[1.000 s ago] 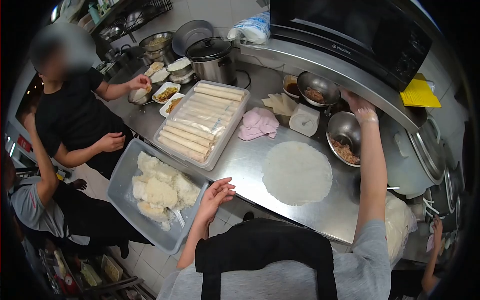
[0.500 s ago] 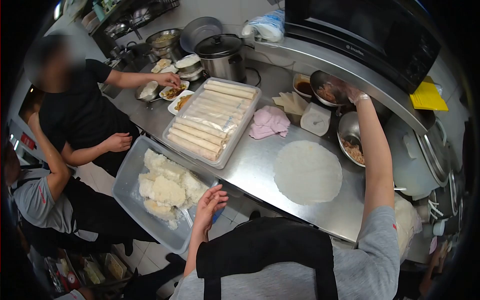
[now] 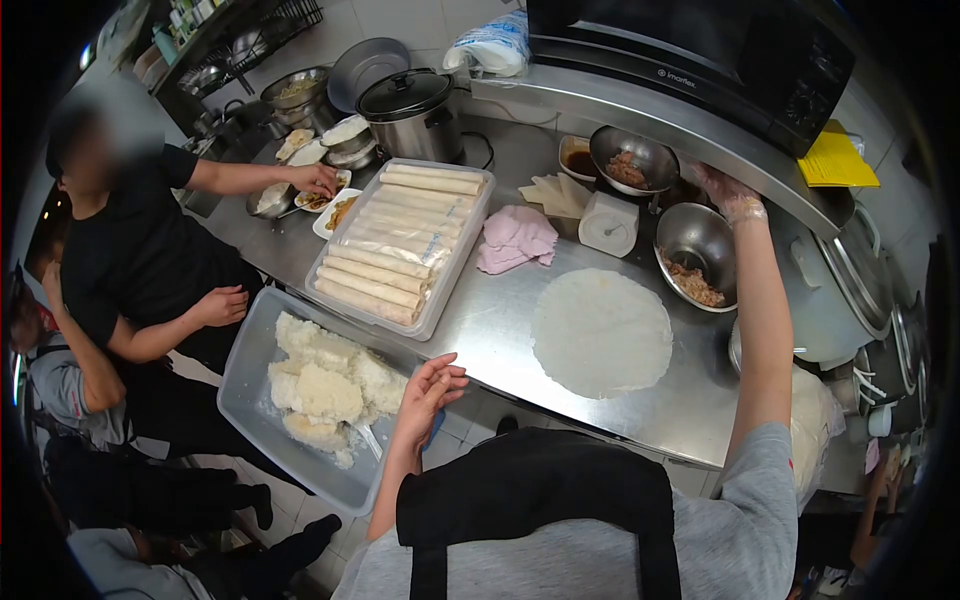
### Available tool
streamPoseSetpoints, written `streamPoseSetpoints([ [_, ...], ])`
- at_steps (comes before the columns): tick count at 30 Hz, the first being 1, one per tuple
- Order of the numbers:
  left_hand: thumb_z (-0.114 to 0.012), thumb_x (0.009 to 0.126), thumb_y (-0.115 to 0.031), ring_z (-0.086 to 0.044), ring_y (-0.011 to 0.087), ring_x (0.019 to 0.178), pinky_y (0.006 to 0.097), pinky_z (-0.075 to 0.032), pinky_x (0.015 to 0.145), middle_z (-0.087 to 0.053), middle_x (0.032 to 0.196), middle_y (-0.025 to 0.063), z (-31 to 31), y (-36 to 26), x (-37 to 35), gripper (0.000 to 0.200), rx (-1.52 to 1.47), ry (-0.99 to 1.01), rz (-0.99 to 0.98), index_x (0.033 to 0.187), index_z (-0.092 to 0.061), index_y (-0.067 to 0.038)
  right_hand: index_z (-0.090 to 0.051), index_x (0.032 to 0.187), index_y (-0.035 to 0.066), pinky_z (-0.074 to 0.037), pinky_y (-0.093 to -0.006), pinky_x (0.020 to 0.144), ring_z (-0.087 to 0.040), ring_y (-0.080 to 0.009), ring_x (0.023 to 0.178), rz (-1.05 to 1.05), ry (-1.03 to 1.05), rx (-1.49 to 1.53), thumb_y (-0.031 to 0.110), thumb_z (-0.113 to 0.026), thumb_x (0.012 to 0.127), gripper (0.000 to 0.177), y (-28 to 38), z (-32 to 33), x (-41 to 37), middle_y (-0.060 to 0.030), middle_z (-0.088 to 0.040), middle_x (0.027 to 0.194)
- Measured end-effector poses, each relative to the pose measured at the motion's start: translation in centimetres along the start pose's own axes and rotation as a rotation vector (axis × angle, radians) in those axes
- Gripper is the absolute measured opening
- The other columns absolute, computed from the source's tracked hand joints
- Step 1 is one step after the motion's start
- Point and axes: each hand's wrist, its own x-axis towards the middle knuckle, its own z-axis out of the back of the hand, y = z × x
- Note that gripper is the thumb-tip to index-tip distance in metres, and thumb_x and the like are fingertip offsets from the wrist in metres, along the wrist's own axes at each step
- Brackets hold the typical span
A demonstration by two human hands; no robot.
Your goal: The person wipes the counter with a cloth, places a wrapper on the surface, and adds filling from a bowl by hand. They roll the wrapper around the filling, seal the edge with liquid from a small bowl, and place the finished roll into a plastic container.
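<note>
My left hand (image 3: 430,393) hovers by the counter's front edge, fingers loosely stretched and holding nothing, beside a grey tub (image 3: 250,375) of white, crumbly food (image 3: 320,385). My gloved right hand (image 3: 733,193) reaches under the shelf; its fingers are partly hidden and blurred. Left of it is a metal bowl (image 3: 655,148) with minced filling (image 3: 627,170). Just below it stands another metal bowl (image 3: 700,235) with pinkish filling (image 3: 695,285). A round, thin white wrapper (image 3: 603,333) lies flat on the steel counter (image 3: 480,340) before me.
A plastic tray (image 3: 432,325) holds several long pale rolls. A pink cloth (image 3: 517,238), a small scale (image 3: 608,224) and a sauce dish (image 3: 580,158) sit behind the wrapper. A microwave (image 3: 690,60) rests on the low shelf (image 3: 640,110). A co-worker (image 3: 150,230) reaches over dishes at left.
My right hand has moved right, away from the upper bowl's rim and further under the shelf. My left hand has shifted little. The view has swung slightly.
</note>
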Motion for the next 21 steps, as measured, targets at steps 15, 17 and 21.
streamPoseSetpoints([
  [15, -0.062, 0.090, -0.024, -0.054, 0.0175, 0.114, 0.0331, -0.049, 0.087, -0.046, 0.133, 0.0083, -14.8, -8.2, 16.8, 0.050, 0.143, 0.391, -0.209, 0.135, -0.045, -0.011, -0.049, 0.124, 0.003, -0.049, -0.0455, 0.097, -0.057, -0.0331, 0.110, -0.042, 0.092, -0.455, 0.007, -0.058, 0.091, 0.035, -2.8, -0.9, -0.8, -0.0168, -0.056, 0.121],
  [17, -0.062, 0.089, -0.023, -0.046, 0.0219, 0.122, 0.0378, -0.049, 0.089, -0.045, 0.134, 0.0111, -19.1, -9.1, 21.3, 0.054, 0.094, 0.300, -0.193, 0.137, -0.040, -0.010, -0.048, 0.128, 0.008, -0.039, -0.0490, 0.106, -0.050, -0.0327, 0.119, 0.036, 0.401, -0.731, 0.018, -0.052, 0.095, 0.034, -2.8, 4.6, 3.6, -0.0125, -0.053, 0.128],
  [21, -0.061, 0.083, -0.016, -0.052, 0.0290, 0.109, 0.0427, -0.051, 0.068, -0.047, 0.127, 0.0151, -24.2, -8.6, 30.0, 0.053, 0.082, 0.138, -0.076, 0.130, -0.041, -0.005, -0.046, 0.133, 0.015, -0.023, -0.0436, 0.115, -0.039, -0.0259, 0.131, 0.092, 0.874, -1.004, 0.036, -0.047, 0.096, 0.042, -5.3, 7.1, 7.5, -0.0054, -0.047, 0.138],
])
